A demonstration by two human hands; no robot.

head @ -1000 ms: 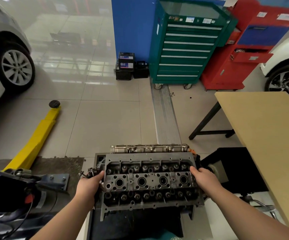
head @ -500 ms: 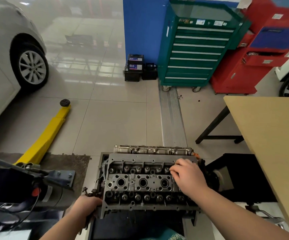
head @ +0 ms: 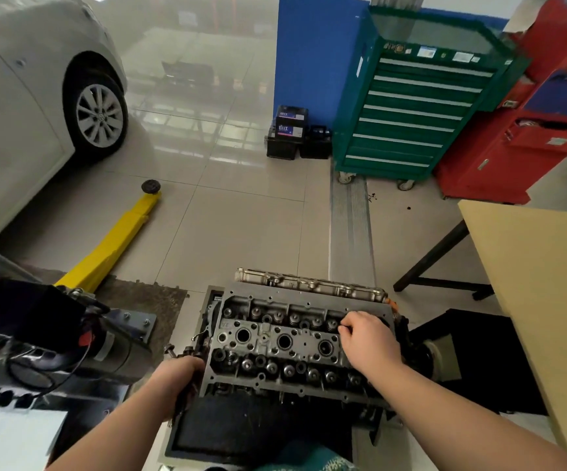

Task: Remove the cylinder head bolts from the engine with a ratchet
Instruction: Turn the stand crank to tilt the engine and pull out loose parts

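Since a second ago, the right hand (head: 368, 338) has left the grey metal cylinder head's (head: 285, 345) right end for its top at 3 o'clock, fingers curled, whatever they pinch hidden. At 8 o'clock the left hand (head: 176, 375) grips the head's left end. Its long axis runs left-right, ahead of the person.

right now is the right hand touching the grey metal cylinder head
Touching: the head view shows the right hand resting on the far right of the grey metal cylinder head, fingers curled onto it.
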